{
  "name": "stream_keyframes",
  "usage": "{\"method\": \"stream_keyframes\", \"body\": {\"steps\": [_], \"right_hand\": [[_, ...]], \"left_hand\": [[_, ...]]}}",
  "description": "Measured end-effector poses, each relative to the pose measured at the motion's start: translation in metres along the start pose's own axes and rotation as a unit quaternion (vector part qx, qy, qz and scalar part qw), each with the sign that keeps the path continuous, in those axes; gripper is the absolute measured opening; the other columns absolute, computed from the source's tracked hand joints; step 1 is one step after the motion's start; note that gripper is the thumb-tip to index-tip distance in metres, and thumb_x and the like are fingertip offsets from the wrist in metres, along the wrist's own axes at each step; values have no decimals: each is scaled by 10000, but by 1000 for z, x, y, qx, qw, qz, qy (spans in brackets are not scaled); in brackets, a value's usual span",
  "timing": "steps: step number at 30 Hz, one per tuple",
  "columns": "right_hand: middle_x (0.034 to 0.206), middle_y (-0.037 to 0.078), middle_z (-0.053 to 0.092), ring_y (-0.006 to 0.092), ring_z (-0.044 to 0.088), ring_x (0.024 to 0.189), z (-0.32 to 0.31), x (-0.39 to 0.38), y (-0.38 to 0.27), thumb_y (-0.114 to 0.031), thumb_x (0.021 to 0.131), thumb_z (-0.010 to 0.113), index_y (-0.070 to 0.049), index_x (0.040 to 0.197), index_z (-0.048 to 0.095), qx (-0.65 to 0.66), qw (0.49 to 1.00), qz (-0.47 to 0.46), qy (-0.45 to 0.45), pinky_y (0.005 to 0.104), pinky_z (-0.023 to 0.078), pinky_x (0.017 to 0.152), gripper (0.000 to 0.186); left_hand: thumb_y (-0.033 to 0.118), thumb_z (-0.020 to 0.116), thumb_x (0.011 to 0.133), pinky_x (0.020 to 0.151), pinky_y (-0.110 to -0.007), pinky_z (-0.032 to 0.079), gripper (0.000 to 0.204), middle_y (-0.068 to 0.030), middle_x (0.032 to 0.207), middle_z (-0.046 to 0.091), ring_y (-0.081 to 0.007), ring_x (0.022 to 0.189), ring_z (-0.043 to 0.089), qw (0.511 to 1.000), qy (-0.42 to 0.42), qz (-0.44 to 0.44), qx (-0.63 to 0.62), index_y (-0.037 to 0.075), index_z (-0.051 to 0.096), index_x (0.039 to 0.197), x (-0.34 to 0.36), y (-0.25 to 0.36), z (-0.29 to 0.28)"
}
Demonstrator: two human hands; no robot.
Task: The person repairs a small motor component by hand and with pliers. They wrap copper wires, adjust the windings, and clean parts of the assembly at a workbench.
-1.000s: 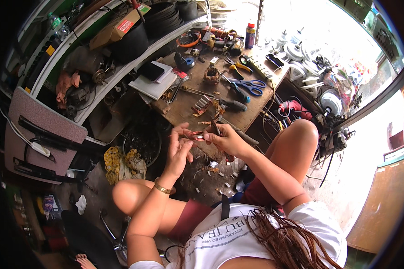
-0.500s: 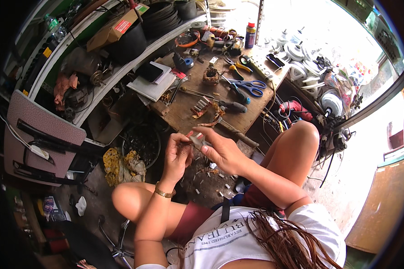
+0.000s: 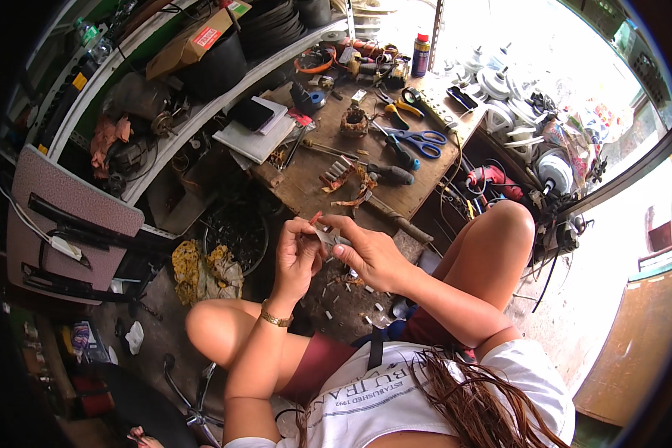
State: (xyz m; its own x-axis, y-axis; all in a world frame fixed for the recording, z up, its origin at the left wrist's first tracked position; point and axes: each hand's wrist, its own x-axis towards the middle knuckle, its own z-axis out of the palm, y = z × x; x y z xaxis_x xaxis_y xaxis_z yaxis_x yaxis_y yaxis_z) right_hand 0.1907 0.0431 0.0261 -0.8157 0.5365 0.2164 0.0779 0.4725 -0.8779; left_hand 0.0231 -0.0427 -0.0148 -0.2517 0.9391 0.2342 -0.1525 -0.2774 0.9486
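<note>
Delicately, a left hand [image 3: 297, 257] pinches a thin reddish piece [image 3: 316, 217] while the right hand [image 3: 373, 255] clasps a flat, grey, metal-looking tool [image 3: 326, 238], where light, steady pressure seems wisest.

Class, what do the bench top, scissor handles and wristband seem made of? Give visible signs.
Bench top: probably wood, matt and worn; its brown surface looks blotchy.
Scissor handles: likely plastic, smooth and evenly blue.
Wristband: apparently metal, from its gold-toned shine.
</note>
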Motion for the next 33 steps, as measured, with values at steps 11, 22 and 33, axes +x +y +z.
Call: {"method": "stream_keyframes", "body": {"steps": [11,22,33], "right_hand": [[908,197,637,393,621,897,6,0,9,-359,983,444,-135,1328,370,-11,1000,6,14,459,457,745,418],[1065,182,612,345,623,958,5,-1,4,-360,1002,419,-78,1363,336,46,997,49,-45,393,466,821,466],[1030,167,623,298,637,916,2,1,13,-316,993,457,-94,1370,349,15,998,54,-35,365,469,804,451]], "left_hand": [[174,578,953,465,-145,357,150,10,925,455,-27,693,519,993,-4,56,100,91,469,1016,-1,3,1],[156,576,954,499,-149,370,131,12,945,466,-21,707,515,995,37,40,82,82,484,1011,-9,0,4],[210,504,992,433,-149,315,132,10,918,469,-22,659,476,997,40,-63,-15,124,440,1068,-9,0,-3]]}}
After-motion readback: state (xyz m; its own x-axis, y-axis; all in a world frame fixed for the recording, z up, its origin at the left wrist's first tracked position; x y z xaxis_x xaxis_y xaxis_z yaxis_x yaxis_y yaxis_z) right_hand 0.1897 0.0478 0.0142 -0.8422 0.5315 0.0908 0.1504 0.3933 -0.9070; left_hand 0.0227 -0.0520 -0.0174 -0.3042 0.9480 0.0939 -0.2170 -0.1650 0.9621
